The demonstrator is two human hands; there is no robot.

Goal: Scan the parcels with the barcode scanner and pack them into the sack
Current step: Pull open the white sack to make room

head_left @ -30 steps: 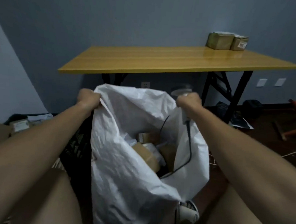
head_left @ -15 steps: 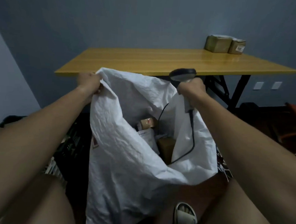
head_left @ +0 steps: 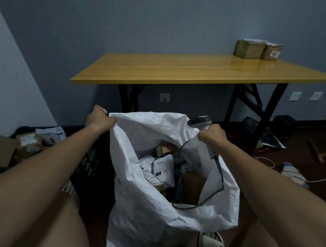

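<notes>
Gripping sack [head_left: 154, 208] rim | left hand [head_left: 99, 120] | right hand [head_left: 212, 134] with scanner [head_left: 201, 122]

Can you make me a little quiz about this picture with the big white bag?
1. True or false: the two brown cardboard boxes sit on the yellow wooden table.
2. Which hand holds the dark corded barcode scanner? A) left hand B) right hand
3. Fill in: both hands grip the rim of the white woven plastic ____.

Key: 1 true; 2 B; 3 sack.
</notes>
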